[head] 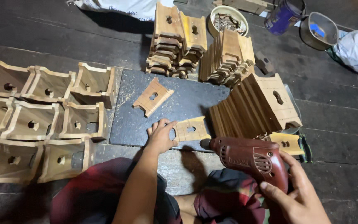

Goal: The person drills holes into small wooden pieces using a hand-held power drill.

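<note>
My left hand (161, 137) rests on the near edge of a dark slab (133, 120) and pinches the left end of a small notched wooden plate (192, 130) with a hole in its middle. My right hand (298, 195) grips the handle of a red electric drill (251, 159), whose nose points left, close to that plate. A second, similar wooden plate (152, 97) lies loose farther back on the slab.
Several assembled open wooden boxes (42, 120) stand in rows at the left. Stacks of cut wooden plates (179, 39) (253, 105) stand behind and right of the slab. A bowl of small hardware (228, 20), a purple can (282, 16) and a pot (319, 30) sit at the back. The floor is dark planks.
</note>
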